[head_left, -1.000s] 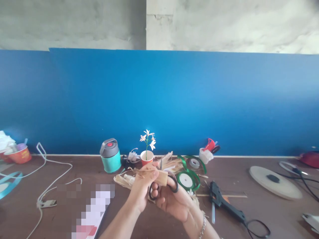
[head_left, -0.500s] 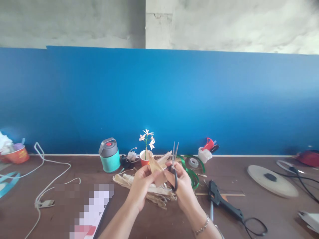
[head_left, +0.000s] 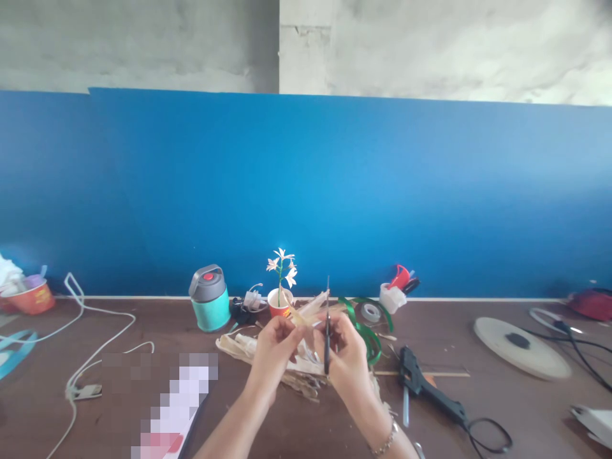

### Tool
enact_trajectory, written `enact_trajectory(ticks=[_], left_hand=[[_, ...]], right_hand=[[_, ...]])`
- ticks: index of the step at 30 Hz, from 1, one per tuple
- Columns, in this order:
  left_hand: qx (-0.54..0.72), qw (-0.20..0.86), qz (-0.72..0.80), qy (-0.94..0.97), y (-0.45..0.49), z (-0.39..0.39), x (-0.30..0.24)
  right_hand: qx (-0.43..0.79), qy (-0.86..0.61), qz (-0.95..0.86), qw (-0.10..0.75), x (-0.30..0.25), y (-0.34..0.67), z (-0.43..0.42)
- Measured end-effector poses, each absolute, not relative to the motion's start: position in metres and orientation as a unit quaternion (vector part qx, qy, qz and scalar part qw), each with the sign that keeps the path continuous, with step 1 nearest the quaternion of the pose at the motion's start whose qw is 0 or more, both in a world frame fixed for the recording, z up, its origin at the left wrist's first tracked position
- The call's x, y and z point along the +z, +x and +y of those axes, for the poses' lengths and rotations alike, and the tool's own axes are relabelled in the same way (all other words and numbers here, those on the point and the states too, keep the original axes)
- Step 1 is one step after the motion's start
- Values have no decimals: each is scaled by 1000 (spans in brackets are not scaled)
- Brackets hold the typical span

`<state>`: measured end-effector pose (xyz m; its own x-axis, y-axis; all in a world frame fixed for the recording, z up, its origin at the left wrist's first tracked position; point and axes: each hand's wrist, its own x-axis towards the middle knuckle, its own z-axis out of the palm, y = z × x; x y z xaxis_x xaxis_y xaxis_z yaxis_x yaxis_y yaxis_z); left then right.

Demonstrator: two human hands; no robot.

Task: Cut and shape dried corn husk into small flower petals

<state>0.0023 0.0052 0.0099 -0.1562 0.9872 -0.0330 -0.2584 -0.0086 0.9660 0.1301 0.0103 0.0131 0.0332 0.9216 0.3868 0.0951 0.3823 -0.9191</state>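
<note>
My left hand point(head_left: 272, 350) pinches a tan strip of dried husk point(head_left: 297, 317) above the brown table point(head_left: 502, 408). My right hand point(head_left: 348, 357) grips black scissors point(head_left: 327, 331), held upright with the blades closed and pointing up right beside the husk. Below both hands lies a pile of dried husks point(head_left: 248, 347). Behind them stands a red paper cup point(head_left: 278, 302) with a small white flower stem point(head_left: 283, 268).
A teal jug point(head_left: 209, 298) stands left of the cup. Green ribbon point(head_left: 366, 328) and a tape roll point(head_left: 371, 312) lie to the right, then a black glue gun point(head_left: 425, 386) with its cord. A round disc point(head_left: 521, 347) lies far right, white cables point(head_left: 90, 344) far left.
The right hand turned the scissors from lying flat to upright, then shut the blades. The left hand raised the husk piece and turned it edge-on between the hands.
</note>
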Motion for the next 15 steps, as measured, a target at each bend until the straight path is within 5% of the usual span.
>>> enact_trajectory(ticks=[4, 15], left_hand=[[566, 578, 448, 380, 6, 0, 17], [595, 552, 468, 350, -3, 13, 3]], right_hand=[[279, -428, -681, 525, 11, 131, 7], [413, -405, -626, 523, 11, 132, 14]])
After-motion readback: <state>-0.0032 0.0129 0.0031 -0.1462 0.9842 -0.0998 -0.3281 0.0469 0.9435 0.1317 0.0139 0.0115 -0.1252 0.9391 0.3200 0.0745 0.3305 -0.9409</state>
